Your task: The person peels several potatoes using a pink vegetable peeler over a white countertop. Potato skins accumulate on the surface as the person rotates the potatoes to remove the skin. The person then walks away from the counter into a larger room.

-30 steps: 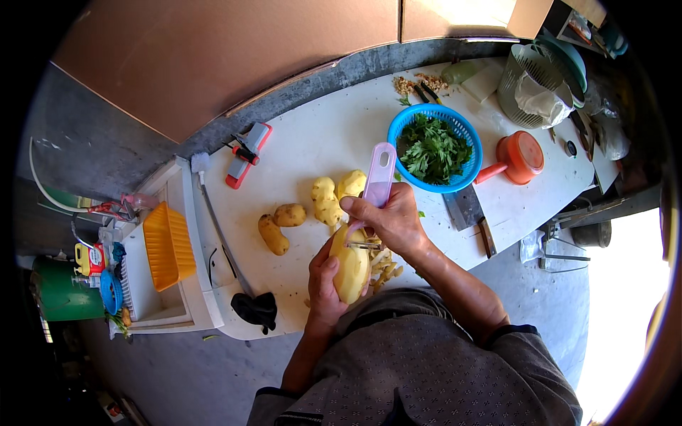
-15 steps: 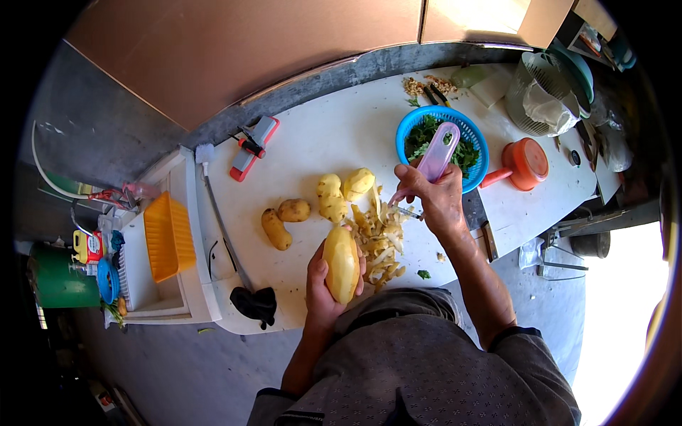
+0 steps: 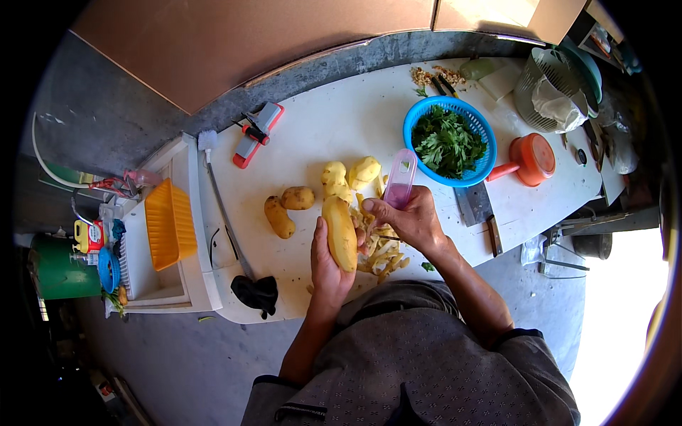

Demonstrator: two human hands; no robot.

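A long, partly peeled potato (image 3: 340, 233) rests in my left hand (image 3: 327, 268), fingers wrapped round its lower part; some brownish skin still shows on it. My right hand (image 3: 413, 221) grips a peeler (image 3: 401, 175) with a see-through pink-purple handle, close beside the potato. The peeler's blade is mostly hidden by the fingers. Under and beside my hands lies a heap of potato peelings (image 3: 384, 264). Just beyond are peeled potatoes (image 3: 364, 172), one knobbly. Two unpeeled brown potatoes (image 3: 279, 217) lie to the left.
A blue basket (image 3: 490, 153) of green leaves stands at the far right, with a cleaver (image 3: 477, 206) below it and an orange pot (image 3: 534, 160) beyond. A grey-red tool (image 3: 257, 135) lies far left. Left of the white table (image 3: 284, 270) is a sink (image 3: 162, 285) with a yellow basket (image 3: 169, 224).
My right hand has moved left and down with the peeler, close to the potato. The potato has been turned and raised slightly, showing a browner side. The view has shifted a little.
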